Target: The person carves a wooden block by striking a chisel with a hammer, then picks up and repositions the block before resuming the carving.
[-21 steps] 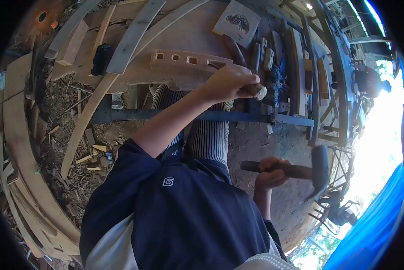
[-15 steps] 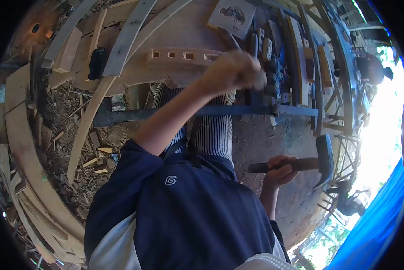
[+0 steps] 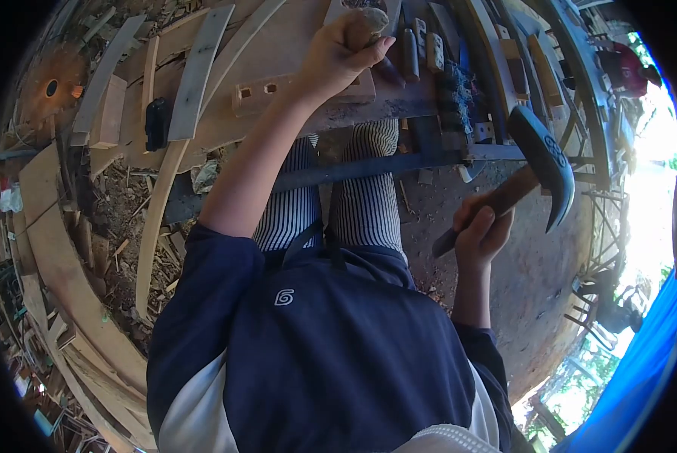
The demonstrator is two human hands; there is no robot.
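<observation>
My left hand is wrapped around the wooden handle of a chisel; its rounded butt faces up and the blade is hidden. Below this hand lies a pale wooden bar with square holes cut in it, partly covered by my forearm. My right hand grips the brown handle of a hammer, raised at a tilt, with a dark curved head marked with a round emblem. Close to my left hand a dark brown handle rests on the workbench.
Several hand tools and a blue tangle of fibres lie right of the bar. Long boards and a black object are at left. Wood scraps cover the ground. Another person is at far right.
My left hand has moved up and left and now holds the chisel upright. My right hand has lifted, tilting the hammer head upward. The view has shifted slightly.
</observation>
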